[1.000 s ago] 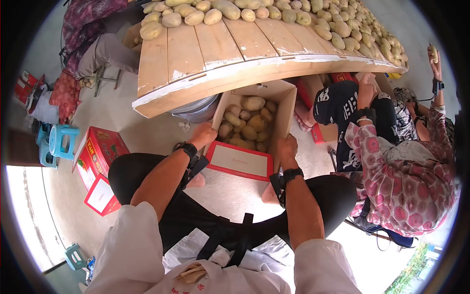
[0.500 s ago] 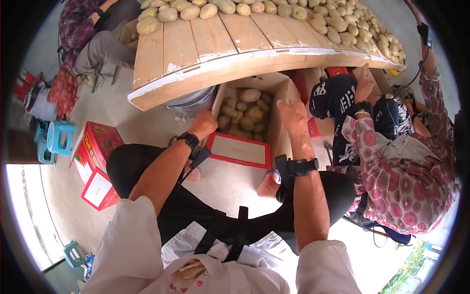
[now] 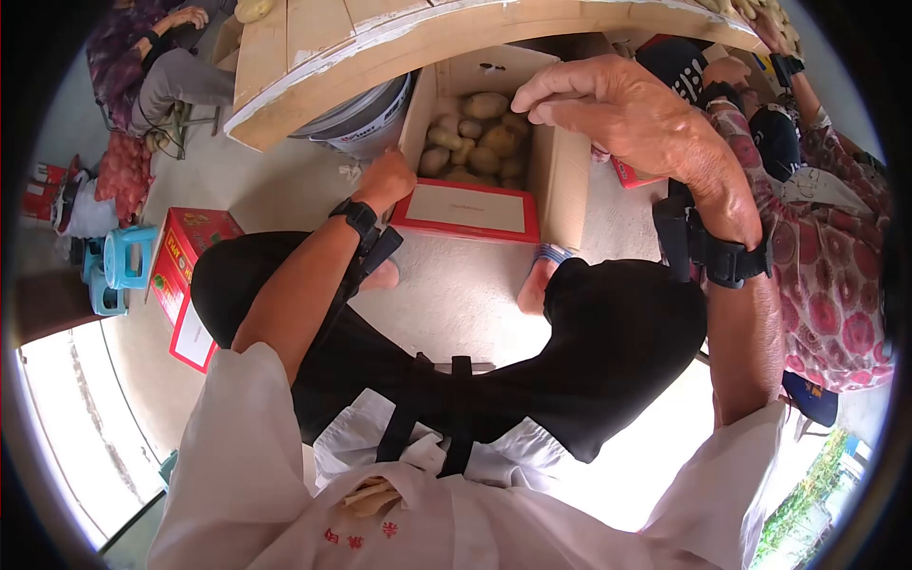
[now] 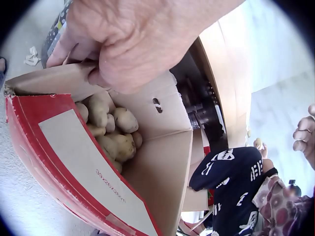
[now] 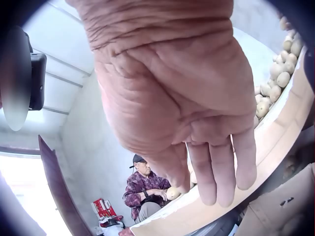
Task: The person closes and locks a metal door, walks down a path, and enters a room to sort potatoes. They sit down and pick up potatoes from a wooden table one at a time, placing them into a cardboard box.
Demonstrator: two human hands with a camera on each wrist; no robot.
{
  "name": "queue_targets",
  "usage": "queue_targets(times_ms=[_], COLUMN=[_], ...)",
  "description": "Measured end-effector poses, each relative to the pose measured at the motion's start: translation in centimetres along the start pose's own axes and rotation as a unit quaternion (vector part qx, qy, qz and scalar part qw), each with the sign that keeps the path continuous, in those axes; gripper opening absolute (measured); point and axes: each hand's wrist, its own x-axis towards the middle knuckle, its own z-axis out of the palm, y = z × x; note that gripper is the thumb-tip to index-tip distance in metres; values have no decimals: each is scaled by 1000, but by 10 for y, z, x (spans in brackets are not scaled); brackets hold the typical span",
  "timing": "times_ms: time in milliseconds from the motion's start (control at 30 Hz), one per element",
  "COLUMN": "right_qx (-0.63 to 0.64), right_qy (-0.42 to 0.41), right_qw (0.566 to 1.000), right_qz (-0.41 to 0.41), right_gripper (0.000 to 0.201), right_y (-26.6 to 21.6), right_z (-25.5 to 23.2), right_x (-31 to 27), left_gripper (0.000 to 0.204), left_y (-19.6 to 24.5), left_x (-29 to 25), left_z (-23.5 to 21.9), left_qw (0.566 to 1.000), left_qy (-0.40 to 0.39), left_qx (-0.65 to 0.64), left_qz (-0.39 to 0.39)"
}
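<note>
A cardboard box (image 3: 567, 180) with a red-edged front flap (image 3: 465, 211) stands on the floor between the person's feet. Several potatoes (image 3: 486, 104) lie in its bottom. The left hand (image 3: 388, 179) grips the top edge of the box's left wall; in the left wrist view its thumb is on the inner side and its fingers outside. Raised over the box's right side, the right hand (image 3: 636, 112) holds nothing. Its fingers (image 5: 224, 169) are extended and slightly bent in the right wrist view, with the palm toward the camera.
A wooden sorting table (image 3: 366, 43) overhangs the box's far end, with potatoes (image 5: 275, 83) heaped on it. A grey bucket (image 3: 370, 114) stands left of the box. Further left are a red apple carton (image 3: 195, 233) and blue stools (image 3: 128, 256). Another person (image 3: 826, 285) sits close on the right.
The right hand has let go of the box's right wall and lifted up and to the right. The left hand stays on the left wall. The head view has tilted downward.
</note>
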Motion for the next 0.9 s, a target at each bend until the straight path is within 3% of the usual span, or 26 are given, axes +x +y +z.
queue_targets(times_ms=[167,233,300,400,500,533,633,767,900], right_qx=[8,226,330,198,73,51,138,176,360], right_qy=[-15,-129,-182,-40,103,144,231,166,-21], right_qw=[1000,961,915,978,992,988,960,950,877], right_qz=[-15,92,142,52,-16,-22,71,195,317], right_gripper=[27,37,45,30,21,21,20,17,22], right_y=[-9,-36,-39,-30,-35,-38,-46,-12,64], right_z=[-20,-61,-69,-44,-28,-24,4,70,197], right_x=[-32,-40,-48,-81,-124,-139,-188,-246,-277], left_gripper=[50,47,45,38,34,35,43,48,45], left_y=[11,20,30,43,62,68,83,80,85], left_x=[-27,-41,-49,-60,-66,-72,-83,-84,-87], left_z=[-14,-16,-23,-30,-39,-45,-57,-73,-102], left_qw=[999,998,995,985,977,980,980,968,958], left_qy=[-3,40,84,129,155,137,112,125,128], left_qx=[12,19,28,38,50,47,43,43,26], left_qz=[31,33,36,107,140,137,158,214,254])
